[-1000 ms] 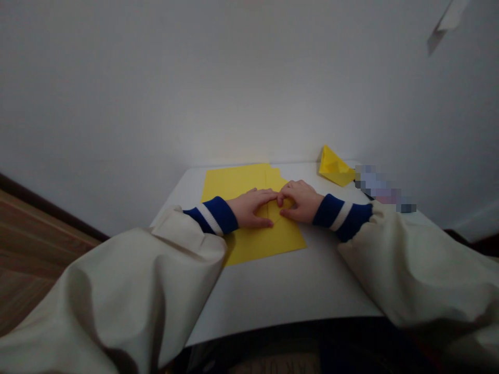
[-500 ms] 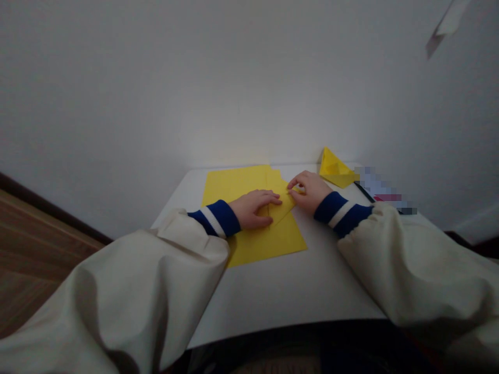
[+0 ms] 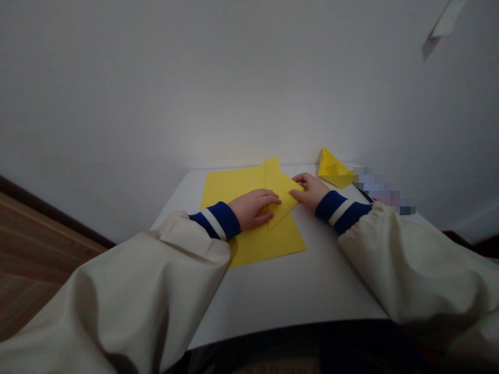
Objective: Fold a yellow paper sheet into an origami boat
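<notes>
A piece of folded yellow paper (image 3: 284, 183) lies on top of larger yellow sheets (image 3: 268, 252). It narrows to a point on the right, and an upright strip sticks out at its top. My left hand (image 3: 253, 209) rests across its left edge, fingers stretched out and thumb apart, pressing from above. On the other side, my right hand (image 3: 312, 191) pinches the pointed right corner, thumb on top and the other fingers partly hidden behind the paper.
A folded yellow paper boat (image 3: 334, 169) stands at the back right of the white table (image 3: 288, 296). Beside it lies a blurred-out flat object (image 3: 380, 189). The grey-white wall (image 3: 241, 88) rises directly behind the table, and wooden furniture (image 3: 35, 259) is at the left.
The folded paper has shifted and turned a little, so its strip reaches higher and its point further right. My right hand now grips that corner; my left hand stays nearly still.
</notes>
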A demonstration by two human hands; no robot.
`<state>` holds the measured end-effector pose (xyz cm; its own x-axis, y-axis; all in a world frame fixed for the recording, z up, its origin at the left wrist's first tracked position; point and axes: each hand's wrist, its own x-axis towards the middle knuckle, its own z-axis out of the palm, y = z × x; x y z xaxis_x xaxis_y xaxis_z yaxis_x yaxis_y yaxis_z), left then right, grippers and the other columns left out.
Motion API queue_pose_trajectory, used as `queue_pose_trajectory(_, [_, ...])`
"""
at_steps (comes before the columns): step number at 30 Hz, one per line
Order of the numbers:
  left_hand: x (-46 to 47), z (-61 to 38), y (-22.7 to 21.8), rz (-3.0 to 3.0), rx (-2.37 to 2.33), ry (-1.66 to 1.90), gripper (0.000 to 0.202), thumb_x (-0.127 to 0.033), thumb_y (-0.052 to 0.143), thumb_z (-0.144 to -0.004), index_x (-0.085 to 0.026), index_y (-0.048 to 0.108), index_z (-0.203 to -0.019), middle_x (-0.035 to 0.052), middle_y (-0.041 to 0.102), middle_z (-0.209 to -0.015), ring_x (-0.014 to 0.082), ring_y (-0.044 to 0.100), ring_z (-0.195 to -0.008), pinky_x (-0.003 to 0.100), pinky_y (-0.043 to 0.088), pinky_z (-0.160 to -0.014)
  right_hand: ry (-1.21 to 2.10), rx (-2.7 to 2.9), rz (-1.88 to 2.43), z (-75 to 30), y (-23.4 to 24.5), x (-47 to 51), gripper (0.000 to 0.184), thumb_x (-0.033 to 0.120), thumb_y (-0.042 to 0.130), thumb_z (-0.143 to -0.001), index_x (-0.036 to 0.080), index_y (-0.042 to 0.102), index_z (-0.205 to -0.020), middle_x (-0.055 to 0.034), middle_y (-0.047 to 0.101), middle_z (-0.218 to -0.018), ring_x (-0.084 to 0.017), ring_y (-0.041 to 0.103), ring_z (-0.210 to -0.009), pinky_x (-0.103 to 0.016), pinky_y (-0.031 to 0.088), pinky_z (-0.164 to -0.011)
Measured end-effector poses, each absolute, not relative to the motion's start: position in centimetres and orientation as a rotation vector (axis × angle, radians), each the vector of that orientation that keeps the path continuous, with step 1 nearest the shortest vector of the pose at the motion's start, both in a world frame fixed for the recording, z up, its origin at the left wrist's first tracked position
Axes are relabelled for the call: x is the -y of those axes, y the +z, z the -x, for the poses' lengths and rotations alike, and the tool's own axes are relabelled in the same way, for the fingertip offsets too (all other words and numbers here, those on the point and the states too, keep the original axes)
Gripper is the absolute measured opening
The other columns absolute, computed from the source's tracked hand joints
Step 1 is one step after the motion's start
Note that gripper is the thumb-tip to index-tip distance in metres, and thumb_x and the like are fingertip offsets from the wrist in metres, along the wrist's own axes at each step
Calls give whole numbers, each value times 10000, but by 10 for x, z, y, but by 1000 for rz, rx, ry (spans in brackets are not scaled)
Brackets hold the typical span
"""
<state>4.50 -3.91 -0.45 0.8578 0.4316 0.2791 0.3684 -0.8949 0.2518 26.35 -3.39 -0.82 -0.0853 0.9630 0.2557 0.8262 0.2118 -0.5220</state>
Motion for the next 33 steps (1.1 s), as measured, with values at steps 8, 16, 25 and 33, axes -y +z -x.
queue_pose_trajectory(8, [35,-40,-9,-2654,-1032,879,876,-346,646,-696,-141,179,-1408,176,386,-1263,294,403,-1161,481,357,-982,490,1790,1288,-259,3,38,197,340,554,-711,187,498,-821,-54,604,-845,-194,578,-798,-346,456,-735])
queue_pose_trajectory(16, [31,-35,-7,-2380,-1046,987,647,-275,497,-822,-145,205,-1384,98,584,-1102,201,526,-1070,423,351,-995,-8,1690,1182,-261,21,47,201,366,461,-825,210,535,-927,-62,570,-903,-204,555,-858,-351,449,-716])
queue_pose_trajectory(25, [29,-39,-5,-2242,-1162,1017,339,-248,449,-826,-144,535,-1137,105,615,-1097,217,563,-1016,409,427,-914,-25,2021,1010,-261,22,55,34,226,502,-764,211,532,-756,-50,594,-803,-177,543,-784,-335,436,-724])
queue_pose_trajectory(33, [31,-47,-10,-1991,-1028,1101,351,-367,353,-876,-139,616,-925,72,647,-909,184,593,-864,355,463,-829,50,2454,1008,-270,0,42,160,214,590,-642,198,480,-757,-55,560,-843,-173,509,-781,-308,419,-722])
